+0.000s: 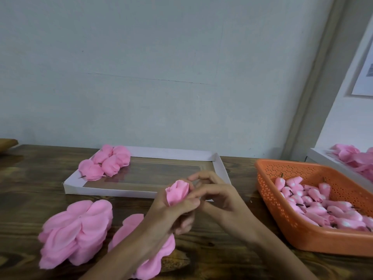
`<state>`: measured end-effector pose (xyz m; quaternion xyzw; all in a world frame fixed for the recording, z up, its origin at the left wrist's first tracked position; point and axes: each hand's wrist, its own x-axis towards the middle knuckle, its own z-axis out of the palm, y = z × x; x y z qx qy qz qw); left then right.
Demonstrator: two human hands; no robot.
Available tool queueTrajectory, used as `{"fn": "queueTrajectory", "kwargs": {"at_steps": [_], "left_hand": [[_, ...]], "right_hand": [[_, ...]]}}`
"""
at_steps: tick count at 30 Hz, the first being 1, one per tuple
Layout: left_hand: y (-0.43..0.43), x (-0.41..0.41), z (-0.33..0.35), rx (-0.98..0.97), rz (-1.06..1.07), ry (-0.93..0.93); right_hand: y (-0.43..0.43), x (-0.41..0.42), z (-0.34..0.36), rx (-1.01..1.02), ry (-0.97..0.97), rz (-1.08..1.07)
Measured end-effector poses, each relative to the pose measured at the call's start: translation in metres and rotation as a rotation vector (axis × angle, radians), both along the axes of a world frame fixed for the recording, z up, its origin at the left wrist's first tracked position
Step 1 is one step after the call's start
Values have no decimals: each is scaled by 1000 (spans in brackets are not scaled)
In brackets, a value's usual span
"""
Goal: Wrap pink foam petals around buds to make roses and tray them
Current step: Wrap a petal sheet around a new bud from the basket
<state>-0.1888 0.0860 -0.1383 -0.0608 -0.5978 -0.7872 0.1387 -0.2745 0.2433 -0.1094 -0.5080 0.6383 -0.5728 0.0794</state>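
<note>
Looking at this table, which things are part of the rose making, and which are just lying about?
Job: rose held by left hand and right hand; petal stacks; white tray with finished roses; orange basket of buds.
Lying about: wooden thing at far left; paper sheet on right wall.

Gripping a pink foam rose (177,191) in the left hand (171,213) above the wooden table (30,178), with the right hand (219,194) curled onto its side. Behind, in the far left corner of a white tray (221,168), a cluster of finished roses (108,162); nearer, two stacks of loose petals (78,229). To the right, an orange basket (302,239) full of buds (323,207).
</note>
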Motion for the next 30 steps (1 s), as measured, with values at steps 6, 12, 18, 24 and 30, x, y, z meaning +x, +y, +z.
{"fn": "queueTrajectory", "kwargs": {"at_steps": [6, 12, 18, 24, 30], "left_hand": [[4, 2, 2, -167, 140, -4], [8, 3, 1, -290, 248, 83], [10, 3, 4, -287, 317, 156], [5, -2, -5, -369, 512, -107], [0, -6, 1, 39, 335, -37]], "right_hand": [[0, -2, 0, -114, 187, -144], [-2, 5, 0, -84, 423, -226], [-3, 10, -1, -99, 525, -238], [-3, 11, -3, -47, 450, -148], [-13, 21, -13, -172, -81, -186]]}}
